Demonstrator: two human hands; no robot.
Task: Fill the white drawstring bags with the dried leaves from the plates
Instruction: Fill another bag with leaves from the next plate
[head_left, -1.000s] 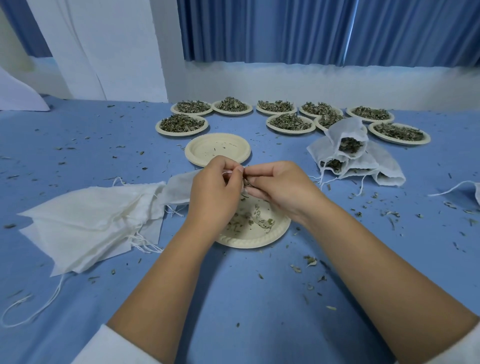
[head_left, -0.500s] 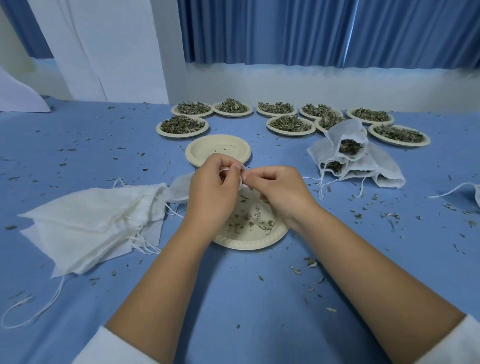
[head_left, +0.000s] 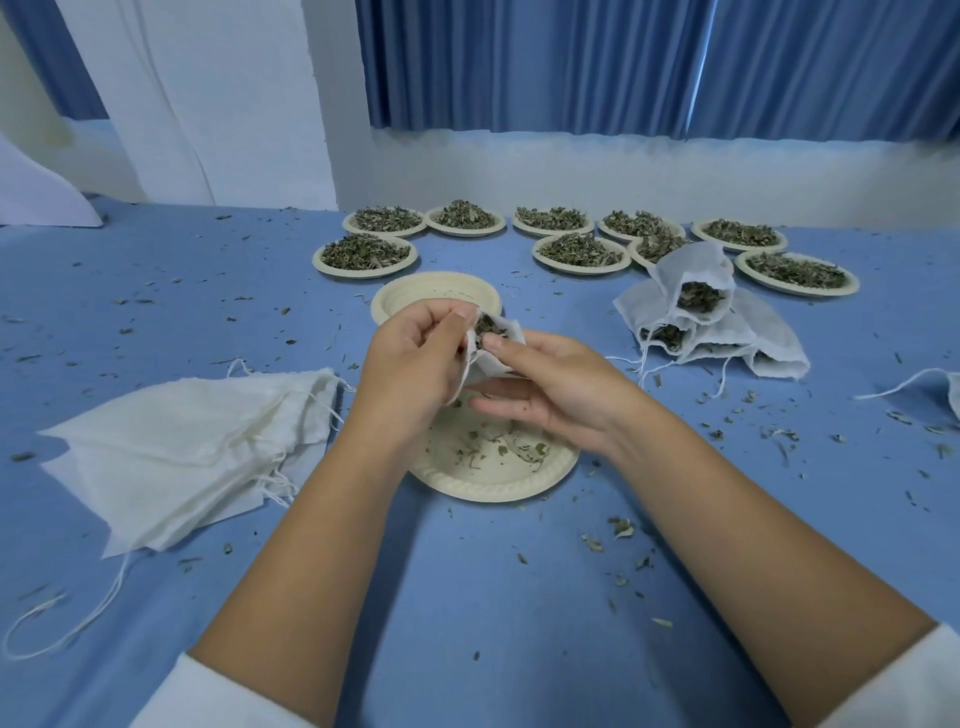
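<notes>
Blue tablecloth (head_left: 467, 597); both hands (head_left: 410, 364) pinch leaf-filled bag (head_left: 493, 338) over plate (head_left: 493, 478).

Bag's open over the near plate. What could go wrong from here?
1. The bag, held by left hand and right hand, shows leaves at its open mouth; a tilt may spill them past the plate.
2. The filled bags lie open; a bump might spill them.

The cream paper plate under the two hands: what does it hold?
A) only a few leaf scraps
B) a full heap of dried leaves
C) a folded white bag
A: the cream paper plate below the left hand and right hand carries only scattered dried leaf scraps; both hands hold the small white drawstring bag above it.
</notes>
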